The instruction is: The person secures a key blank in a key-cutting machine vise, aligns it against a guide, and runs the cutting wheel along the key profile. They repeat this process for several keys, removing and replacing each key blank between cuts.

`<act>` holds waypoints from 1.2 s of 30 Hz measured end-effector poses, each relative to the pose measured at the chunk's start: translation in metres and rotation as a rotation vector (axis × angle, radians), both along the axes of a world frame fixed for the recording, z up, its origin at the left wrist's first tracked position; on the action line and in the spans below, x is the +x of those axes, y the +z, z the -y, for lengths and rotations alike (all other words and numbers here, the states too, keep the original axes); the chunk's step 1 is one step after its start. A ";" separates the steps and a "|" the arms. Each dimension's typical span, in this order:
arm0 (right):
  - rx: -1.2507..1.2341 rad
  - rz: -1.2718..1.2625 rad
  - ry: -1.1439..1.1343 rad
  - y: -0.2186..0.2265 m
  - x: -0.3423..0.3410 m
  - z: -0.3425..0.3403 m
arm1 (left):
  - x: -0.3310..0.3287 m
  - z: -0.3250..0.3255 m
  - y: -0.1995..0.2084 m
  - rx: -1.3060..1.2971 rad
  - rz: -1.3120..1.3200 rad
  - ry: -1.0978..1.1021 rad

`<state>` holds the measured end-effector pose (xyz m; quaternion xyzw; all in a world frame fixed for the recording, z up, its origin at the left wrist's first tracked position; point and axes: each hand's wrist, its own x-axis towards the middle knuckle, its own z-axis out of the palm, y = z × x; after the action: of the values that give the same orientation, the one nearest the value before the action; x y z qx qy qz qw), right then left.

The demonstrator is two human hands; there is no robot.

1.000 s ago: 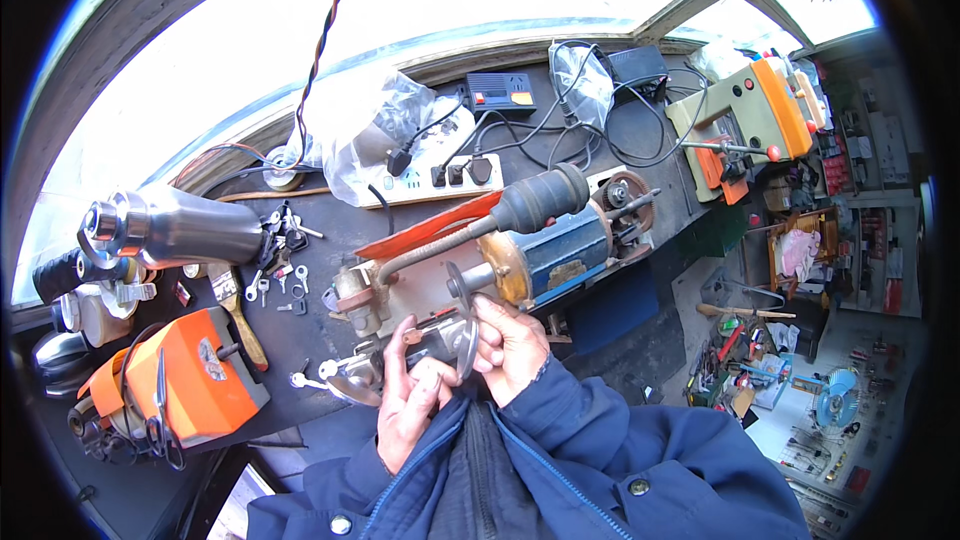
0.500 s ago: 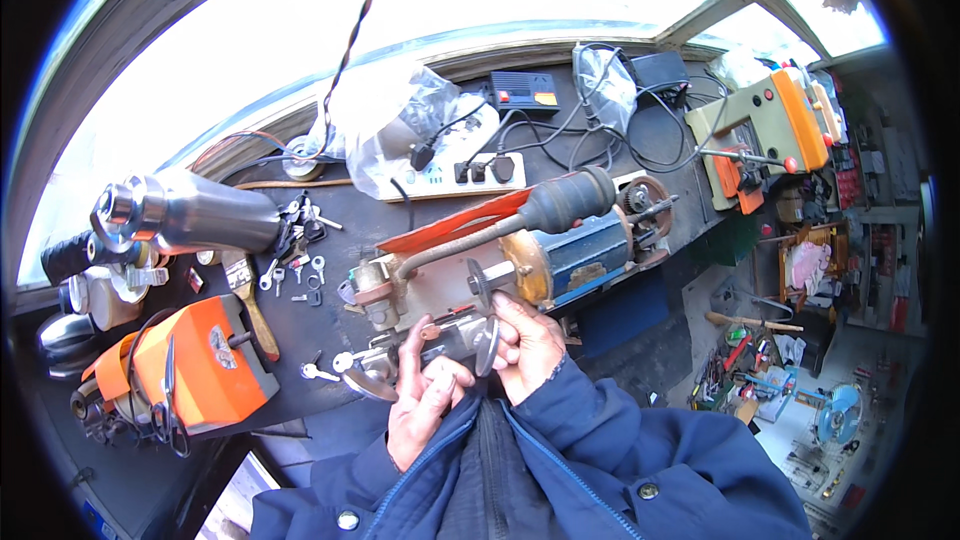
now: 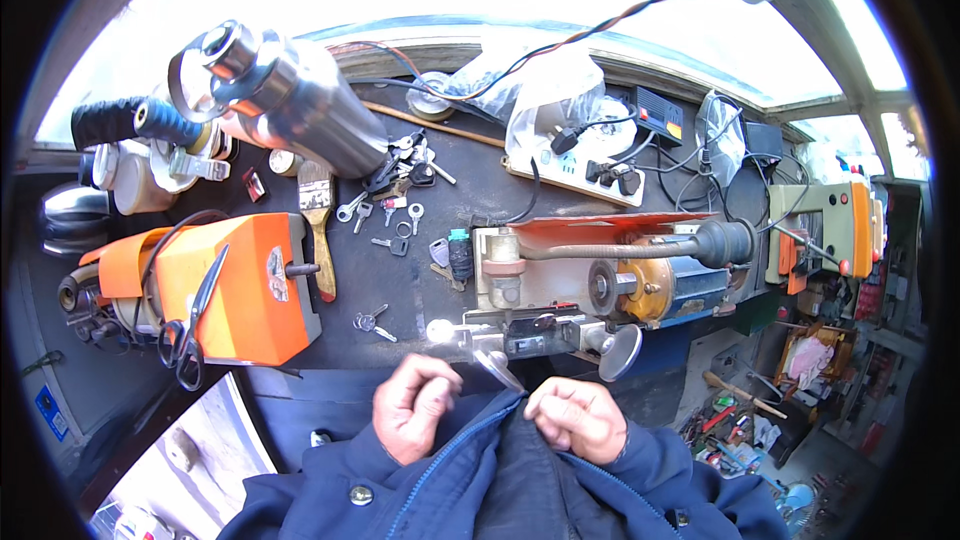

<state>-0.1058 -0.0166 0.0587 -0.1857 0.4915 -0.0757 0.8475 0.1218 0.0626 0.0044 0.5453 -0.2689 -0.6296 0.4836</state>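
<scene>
My left hand (image 3: 413,408) is curled closed, in front of my dark blue jacket (image 3: 480,490). Whatever its fingers hold, if anything, is hidden. To its right, my right hand (image 3: 578,419) is closed with fingertips pressed together beside the jacket's open zip edge; I cannot make out anything in it. Just beyond both hands stands a key cutting machine (image 3: 560,280) with a blue and brass-coloured motor (image 3: 672,285) and a round cutter disc (image 3: 603,286). Its clamp carriage (image 3: 530,334) has round metal knobs (image 3: 621,353) at the near side. Neither hand grips the machine.
Loose keys (image 3: 372,323) and a key bunch (image 3: 410,160) lie left of the machine, near a brush (image 3: 318,230). An orange machine (image 3: 220,285) carries scissors (image 3: 195,325). Behind are a steel flask (image 3: 300,100), a power strip (image 3: 590,177) and tangled cables; another machine (image 3: 815,230) stands right.
Both hands have left the machine's carriage and drawn back toward my jacket. The view has swung, so the bench things appear shifted rightward.
</scene>
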 end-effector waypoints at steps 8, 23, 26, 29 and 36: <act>0.445 0.558 -0.200 0.007 0.061 0.015 | 0.026 0.053 -0.016 -0.340 0.421 -0.123; 0.658 0.714 -0.622 0.017 0.102 0.011 | 0.027 0.065 -0.030 -0.355 0.219 -0.212; 0.667 0.705 -0.662 0.021 0.106 0.013 | 0.026 0.065 -0.030 -0.361 0.228 -0.201; 0.648 0.573 -0.634 0.025 0.106 0.017 | 0.026 0.065 -0.029 -0.352 0.225 -0.193; 0.446 0.220 -0.271 0.032 0.098 0.034 | 0.025 0.065 -0.029 -0.336 0.234 -0.211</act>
<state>-0.0074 -0.0508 0.0904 0.0820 0.4215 -0.0980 0.8978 0.1472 -0.0024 -0.0250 0.4951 -0.4798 -0.5557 0.4646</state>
